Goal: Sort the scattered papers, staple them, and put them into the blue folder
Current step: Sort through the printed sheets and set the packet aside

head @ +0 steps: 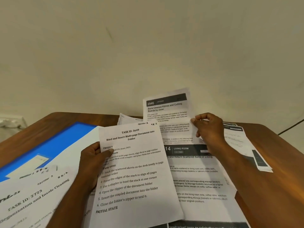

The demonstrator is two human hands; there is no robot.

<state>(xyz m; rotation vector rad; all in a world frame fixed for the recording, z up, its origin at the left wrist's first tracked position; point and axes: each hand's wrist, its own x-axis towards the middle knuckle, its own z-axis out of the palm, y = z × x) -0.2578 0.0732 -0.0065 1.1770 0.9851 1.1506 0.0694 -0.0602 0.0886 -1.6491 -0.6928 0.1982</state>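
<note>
Over wooden table [271, 137], both hands pinch sheets: left [93, 159]; right [208, 127].

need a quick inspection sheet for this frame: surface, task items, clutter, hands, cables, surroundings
Surface: brown wooden table, mostly under paper.
Job's things: blue folder at left, sheets overlapping it; Task 3649 sheet; 2946 Kitchen sheet; Living Room sheet flat; no stapler seen.
Clutter: loose sheets at right, more at lower left.
Hands: left hand grips the Task 3649 sheet; right hand pinches the 2946 Kitchen sheet.
Cables: dark cable off the far right edge.
Surroundings: plain beige wall.
</note>
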